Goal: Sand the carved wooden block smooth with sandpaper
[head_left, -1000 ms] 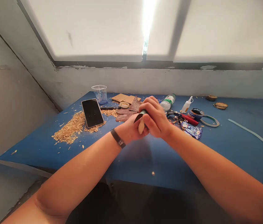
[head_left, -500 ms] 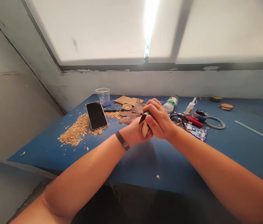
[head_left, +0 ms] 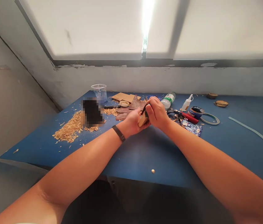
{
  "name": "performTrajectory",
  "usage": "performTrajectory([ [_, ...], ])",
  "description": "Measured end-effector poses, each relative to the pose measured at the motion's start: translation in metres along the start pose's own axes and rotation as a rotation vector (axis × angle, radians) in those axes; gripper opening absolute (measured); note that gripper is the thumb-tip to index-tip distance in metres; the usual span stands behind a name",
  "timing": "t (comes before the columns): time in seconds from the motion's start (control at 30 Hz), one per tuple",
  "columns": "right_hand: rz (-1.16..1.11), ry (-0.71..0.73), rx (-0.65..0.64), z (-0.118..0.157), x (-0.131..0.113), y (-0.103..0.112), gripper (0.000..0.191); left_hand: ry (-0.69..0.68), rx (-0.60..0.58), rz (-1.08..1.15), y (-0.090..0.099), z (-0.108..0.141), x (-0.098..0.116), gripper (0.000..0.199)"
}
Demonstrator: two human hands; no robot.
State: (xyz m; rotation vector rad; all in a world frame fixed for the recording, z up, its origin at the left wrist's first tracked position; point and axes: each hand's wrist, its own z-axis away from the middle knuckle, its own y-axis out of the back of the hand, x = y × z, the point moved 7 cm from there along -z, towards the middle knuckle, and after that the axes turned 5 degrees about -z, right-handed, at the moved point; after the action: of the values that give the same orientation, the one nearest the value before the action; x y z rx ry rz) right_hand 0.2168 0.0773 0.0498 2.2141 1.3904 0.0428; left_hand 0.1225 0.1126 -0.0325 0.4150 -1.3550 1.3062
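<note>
Above the front middle of the blue table point(head_left: 131, 155), my two hands meet. My left hand point(head_left: 132, 123), with a dark band at its wrist, is closed around a small pale piece of wood point(head_left: 142, 120); part of the piece is hidden by fingers. Pressed over the wood's upper side is a thin dark curved sheet point(head_left: 144, 110) that looks like sandpaper. The fingers and thumb of my right hand point(head_left: 158, 113) are closed on that sheet. Behind my hands lie torn brown sheets point(head_left: 134, 104).
Left of my hands, a pile of wood shavings point(head_left: 69, 129) surrounds a phone point(head_left: 92, 112), blurred out. A plastic cup point(head_left: 99, 93) stands behind. To the right are a bottle point(head_left: 168, 101), glue bottle point(head_left: 187, 103), round tin point(head_left: 196, 112), tape ring point(head_left: 210, 119) and clear strip point(head_left: 252, 132).
The wood piece has turned between my hands, showing a broader pale face. My right hand has shifted slightly over it with the dark sheet. The whole view has moved a little.
</note>
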Motion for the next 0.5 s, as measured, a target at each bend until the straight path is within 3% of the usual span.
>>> performTrajectory([
  [0.13, 0.078, -0.130, 0.051, 0.008, 0.027, -0.005, 0.057, -0.175, 0.059, -0.220, 0.015, -0.002, 0.033, 0.069],
  [0.27, 0.149, -0.268, 0.109, 0.016, 0.047, -0.005, 0.061, -0.361, 0.071, -0.546, 0.028, 0.019, 0.063, 0.057],
  [0.4, 0.186, -0.360, 0.123, 0.017, 0.057, -0.006, 0.063, -0.450, -0.035, -0.905, 0.012, 0.036, 0.058, 0.041],
  [0.5, 0.194, -0.395, 0.094, 0.015, 0.060, -0.011, 0.066, -0.489, -0.035, -1.118, 0.000, 0.029, 0.043, 0.027],
])
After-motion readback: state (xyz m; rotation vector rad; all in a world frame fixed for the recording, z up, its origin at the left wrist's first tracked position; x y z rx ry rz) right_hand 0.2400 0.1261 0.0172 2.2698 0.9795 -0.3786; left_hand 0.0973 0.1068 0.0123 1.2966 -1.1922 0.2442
